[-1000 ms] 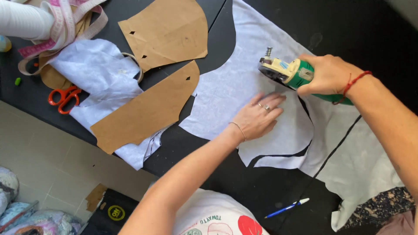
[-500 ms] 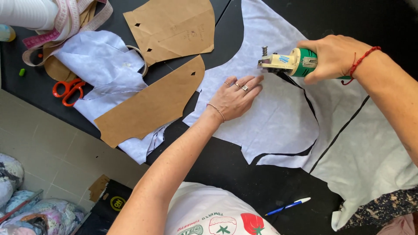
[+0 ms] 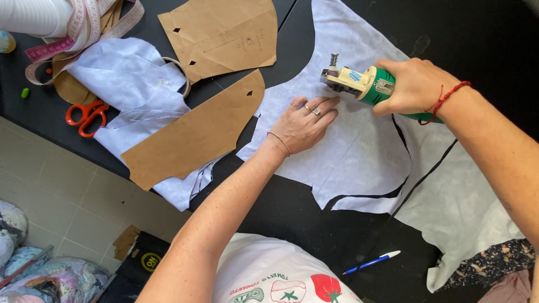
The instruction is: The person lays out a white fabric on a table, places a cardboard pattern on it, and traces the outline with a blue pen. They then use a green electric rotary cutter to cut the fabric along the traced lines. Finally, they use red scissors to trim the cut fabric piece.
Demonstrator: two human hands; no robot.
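My right hand [image 3: 415, 87] grips a green and cream electric fabric cutter [image 3: 359, 83] whose head rests on pale lilac fabric [image 3: 359, 151] spread over a black table [image 3: 292, 207]. My left hand [image 3: 306, 124] lies flat on that fabric just left of the cutter head, fingers together, with rings and a thin bracelet. A curved cut runs through the cloth to the right of the cutter, showing black table beneath. A red string bracelet circles my right wrist.
Two brown paper pattern pieces [image 3: 196, 132] [image 3: 224, 33] lie at left and top. Orange-handled scissors [image 3: 84, 116], a pink measuring tape [image 3: 73, 33] and more cut fabric [image 3: 129, 78] sit at far left. A blue pen [image 3: 373, 262] lies near the front edge. Tiled floor with bags below left.
The cutter has travelled up and to the left along the fabric, lengthening the cut. My left hand has slid the same way, staying beside the cutter head.
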